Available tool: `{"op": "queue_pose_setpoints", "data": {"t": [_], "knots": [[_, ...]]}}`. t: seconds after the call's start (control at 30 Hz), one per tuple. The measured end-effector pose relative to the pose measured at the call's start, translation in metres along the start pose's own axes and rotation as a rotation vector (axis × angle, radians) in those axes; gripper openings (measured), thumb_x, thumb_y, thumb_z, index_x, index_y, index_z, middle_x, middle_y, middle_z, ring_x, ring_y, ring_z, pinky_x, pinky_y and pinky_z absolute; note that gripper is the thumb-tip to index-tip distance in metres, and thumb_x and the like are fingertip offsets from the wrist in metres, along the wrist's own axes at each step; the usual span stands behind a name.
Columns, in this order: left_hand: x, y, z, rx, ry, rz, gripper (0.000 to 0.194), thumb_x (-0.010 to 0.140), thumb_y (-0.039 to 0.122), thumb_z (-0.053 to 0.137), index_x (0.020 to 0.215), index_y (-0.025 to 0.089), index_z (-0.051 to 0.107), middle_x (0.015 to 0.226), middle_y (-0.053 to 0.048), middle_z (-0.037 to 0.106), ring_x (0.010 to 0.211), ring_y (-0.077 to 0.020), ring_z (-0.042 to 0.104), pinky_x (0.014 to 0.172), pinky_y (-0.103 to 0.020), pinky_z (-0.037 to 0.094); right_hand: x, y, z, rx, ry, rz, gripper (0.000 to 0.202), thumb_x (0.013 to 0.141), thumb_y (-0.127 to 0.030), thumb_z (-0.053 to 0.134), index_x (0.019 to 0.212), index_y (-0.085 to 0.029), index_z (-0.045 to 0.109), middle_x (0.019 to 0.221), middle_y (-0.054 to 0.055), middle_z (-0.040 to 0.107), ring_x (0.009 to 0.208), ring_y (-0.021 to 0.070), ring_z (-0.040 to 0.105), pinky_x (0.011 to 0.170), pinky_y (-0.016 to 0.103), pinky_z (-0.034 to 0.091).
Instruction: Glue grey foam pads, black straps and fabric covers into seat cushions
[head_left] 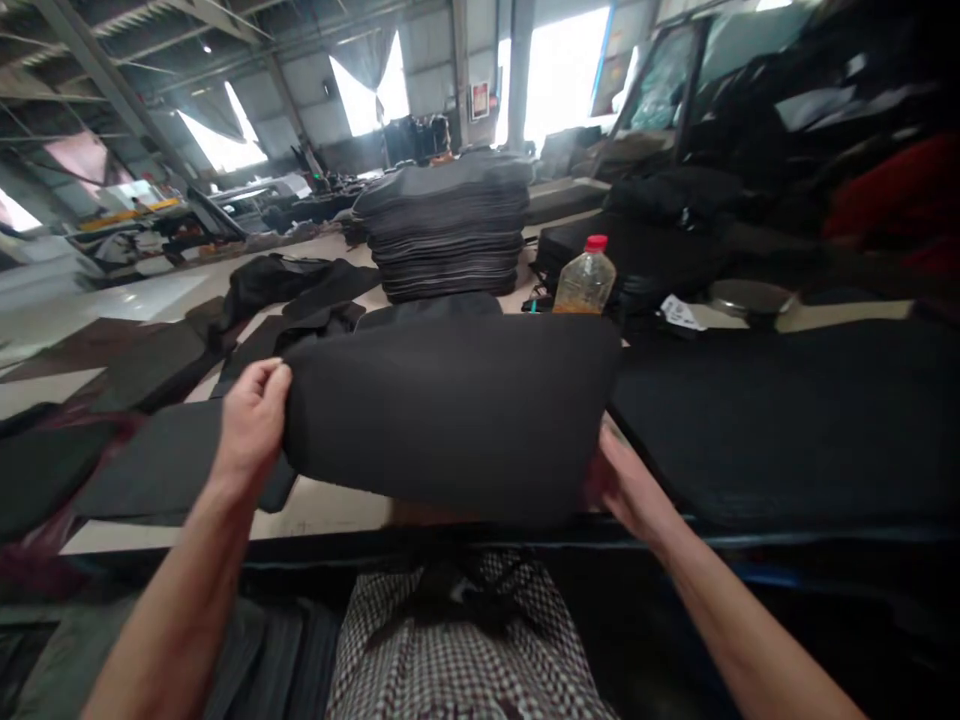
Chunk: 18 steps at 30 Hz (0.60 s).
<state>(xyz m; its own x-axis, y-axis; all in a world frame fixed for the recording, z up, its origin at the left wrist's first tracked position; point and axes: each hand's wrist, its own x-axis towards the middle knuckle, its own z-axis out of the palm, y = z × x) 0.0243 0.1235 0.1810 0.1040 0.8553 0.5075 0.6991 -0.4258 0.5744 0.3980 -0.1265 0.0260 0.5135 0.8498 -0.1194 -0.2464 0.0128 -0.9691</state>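
Observation:
A black fabric panel [450, 410] with rounded left corners is stretched between my two hands, above the table's front part. At its left edge my left hand [256, 415] pinches the panel between thumb and fingers. My right hand [626, 480] grips the lower right edge, with most of its fingers hidden behind the panel. Behind the panel rises a tall stack of dark fabric panels [446, 225]. To my right, a larger black piece [787, 420] lies flat on the table.
A clear plastic bottle [586, 280] with a red cap stands behind the panel. Dark cut pieces [161, 455] lie on the table at left. A white tag [681, 312] and a round metal dish [751, 298] sit at right. Black piles fill the right background.

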Motion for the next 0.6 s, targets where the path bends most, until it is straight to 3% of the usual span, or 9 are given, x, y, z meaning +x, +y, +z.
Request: {"op": "queue_pose_setpoints", "data": {"t": [0.07,0.13,0.2,0.3,0.4,0.47,0.53,0.6], "knots": [[-0.026,-0.035,0.043,-0.112,-0.109,-0.114,0.052,0.093,0.057,0.048,0.116,0.015,0.067,0.108,-0.005,0.073,0.098,-0.0209,0.066,0.087,-0.033,0.053,-0.002,0.002,0.001,0.114,0.055,-0.006,0.048,0.093,-0.058,0.063,0.131,-0.029,0.06,0.143,0.005,0.062,0.127,0.0275,0.063,0.098,0.04,0.06],[-0.055,-0.066,0.073,-0.097,-0.178,-0.201,0.048,0.093,0.055,0.048,0.111,0.015,0.067,0.106,-0.007,0.072,0.099,-0.0228,0.066,0.089,-0.033,0.051,0.0,0.009,-0.003,0.112,0.117,0.025,0.057,0.083,-0.051,0.077,0.131,-0.027,0.058,0.136,0.007,0.066,0.121,0.0272,0.066,0.097,0.04,0.06],[-0.08,-0.091,0.087,-0.023,-0.261,-0.242,0.041,0.094,0.052,0.046,0.104,0.017,0.066,0.102,-0.008,0.072,0.094,-0.0235,0.067,0.087,-0.034,0.051,0.005,0.02,-0.009,0.0,0.167,0.088,0.07,0.074,-0.049,0.085,0.132,-0.023,0.055,0.121,0.009,0.072,0.109,0.0287,0.071,0.093,0.043,0.06],[-0.101,-0.114,0.086,0.172,-0.388,-0.21,0.034,0.097,0.046,0.044,0.105,0.019,0.063,0.098,-0.007,0.071,0.09,-0.0247,0.068,0.084,-0.035,0.051,0.017,0.035,-0.014,-0.401,0.18,0.026,0.076,0.075,-0.053,0.081,0.137,-0.021,0.052,0.101,0.008,0.073,0.095,0.0298,0.072,0.087,0.047,0.059],[-0.103,-0.114,0.078,0.46,-0.391,-0.082,0.036,0.101,0.04,0.041,0.124,0.02,0.058,0.107,-0.009,0.07,0.098,-0.028,0.068,0.083,-0.037,0.052,0.029,0.041,-0.007,-0.849,0.173,-0.14,0.065,0.086,-0.051,0.067,0.142,-0.022,0.05,0.099,0.008,0.071,0.091,0.0301,0.07,0.086,0.047,0.056],[-0.098,-0.104,0.078,0.59,-0.334,0.065,0.038,0.103,0.033,0.035,0.131,0.019,0.056,0.118,-0.013,0.067,0.109,-0.0299,0.065,0.088,-0.039,0.052,0.034,0.04,0.001,-1.034,0.16,-0.163,0.06,0.091,-0.045,0.06,0.145,-0.023,0.048,0.107,0.01,0.071,0.094,0.0317,0.07,0.084,0.047,0.055],[-0.093,-0.089,0.086,0.567,-0.296,0.237,0.041,0.104,0.027,0.03,0.135,0.017,0.056,0.13,-0.015,0.063,0.122,-0.0286,0.06,0.099,-0.04,0.049,0.034,0.039,0.005,-1.173,0.15,-0.16,0.057,0.094,-0.042,0.056,0.147,-0.023,0.045,0.117,0.013,0.07,0.1,0.0342,0.069,0.082,0.047,0.055],[-0.091,-0.074,0.101,0.454,-0.348,0.406,0.045,0.106,0.032,0.033,0.144,0.017,0.05,0.147,-0.014,0.055,0.136,-0.026,0.051,0.112,-0.039,0.043,0.033,0.037,0.005,-1.312,0.156,-0.206,0.051,0.096,-0.043,0.053,0.143,-0.023,0.047,0.123,0.015,0.068,0.107,0.0368,0.067,0.084,0.05,0.055]]}}
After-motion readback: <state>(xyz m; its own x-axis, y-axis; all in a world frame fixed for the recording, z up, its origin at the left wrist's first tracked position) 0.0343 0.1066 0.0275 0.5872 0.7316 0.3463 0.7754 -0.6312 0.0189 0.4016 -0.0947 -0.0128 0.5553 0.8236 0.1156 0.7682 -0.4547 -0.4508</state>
